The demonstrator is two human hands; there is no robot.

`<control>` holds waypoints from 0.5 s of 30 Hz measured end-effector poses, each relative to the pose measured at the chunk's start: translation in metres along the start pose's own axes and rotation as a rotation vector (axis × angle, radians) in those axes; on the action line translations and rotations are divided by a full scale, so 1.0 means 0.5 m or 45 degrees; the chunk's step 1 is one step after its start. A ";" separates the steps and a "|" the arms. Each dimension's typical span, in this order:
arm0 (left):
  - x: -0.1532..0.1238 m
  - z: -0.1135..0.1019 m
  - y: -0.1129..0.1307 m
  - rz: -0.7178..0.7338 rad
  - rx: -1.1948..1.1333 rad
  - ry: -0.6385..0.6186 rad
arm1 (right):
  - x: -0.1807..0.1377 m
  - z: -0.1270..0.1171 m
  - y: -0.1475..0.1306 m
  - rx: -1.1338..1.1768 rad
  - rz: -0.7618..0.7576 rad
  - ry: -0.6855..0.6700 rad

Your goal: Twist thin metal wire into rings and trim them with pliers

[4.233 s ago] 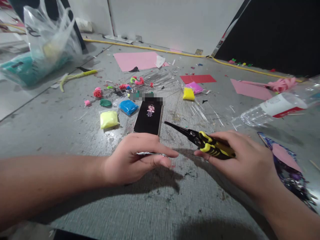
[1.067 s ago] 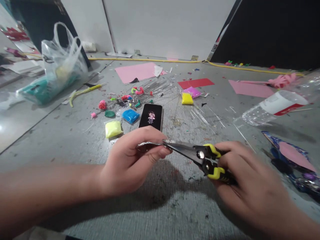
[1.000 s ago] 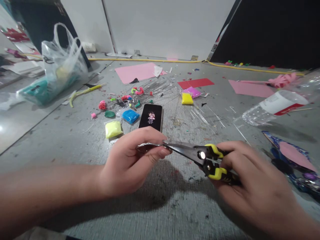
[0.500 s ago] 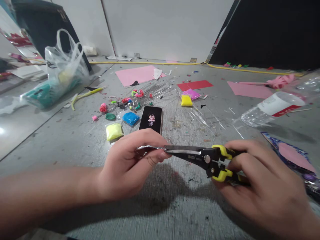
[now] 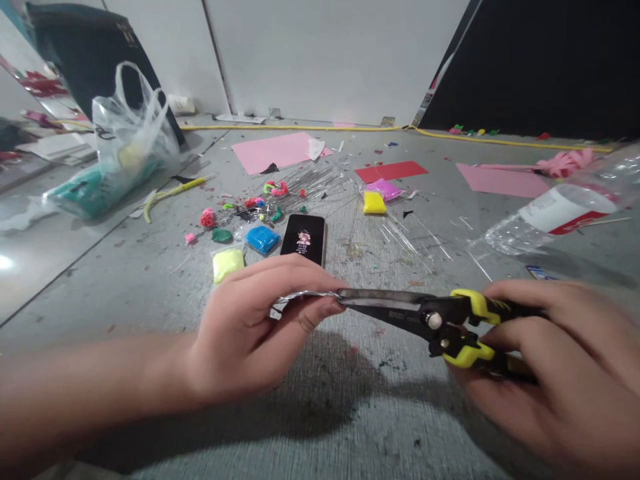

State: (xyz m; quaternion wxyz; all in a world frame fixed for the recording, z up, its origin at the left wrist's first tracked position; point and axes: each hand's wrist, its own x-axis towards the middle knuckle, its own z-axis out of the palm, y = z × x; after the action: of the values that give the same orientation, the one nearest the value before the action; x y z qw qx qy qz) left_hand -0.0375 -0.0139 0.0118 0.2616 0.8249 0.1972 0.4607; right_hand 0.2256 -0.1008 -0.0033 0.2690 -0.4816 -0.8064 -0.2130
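Note:
My left hand [image 5: 250, 333] pinches a thin silvery wire-like strip [image 5: 305, 297] between thumb and fingers, held level above the grey surface. My right hand [image 5: 555, 367] is wrapped round the yellow-and-black handles of long-nose pliers [image 5: 430, 320]. The dark jaws point left and their tip meets the end of the strip beside my left fingertips. A phone [image 5: 303, 238] with a lit screen lies just beyond my left hand.
Small bags of clay lie around the phone: pale yellow [image 5: 227, 263], blue [image 5: 262, 239], another yellow [image 5: 374, 202]. Several thin wires [image 5: 400, 233] are scattered about. A plastic bottle [image 5: 555, 213] lies at right, a clear plastic bag [image 5: 120, 157] at left, pink paper [image 5: 273, 150] farther back.
My right hand brought the pliers from the right to the strip's end, then drew back rightwards while the jaws stay at the strip. My left hand has barely moved.

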 end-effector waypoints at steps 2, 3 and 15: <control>0.004 -0.003 0.000 0.035 0.025 -0.040 | -0.002 -0.003 0.006 0.010 -0.034 0.007; 0.005 -0.004 -0.001 0.046 0.037 -0.055 | -0.003 -0.003 0.008 0.011 -0.044 0.008; -0.002 0.022 0.000 -0.347 -0.115 0.142 | -0.004 0.017 0.015 -0.153 -0.110 -0.036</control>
State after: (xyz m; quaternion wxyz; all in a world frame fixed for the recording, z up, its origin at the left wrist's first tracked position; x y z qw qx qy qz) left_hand -0.0282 -0.0173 0.0065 0.3472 0.7510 0.3007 0.4743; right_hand 0.2311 -0.0934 -0.0106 0.2187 -0.4645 -0.8161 -0.2654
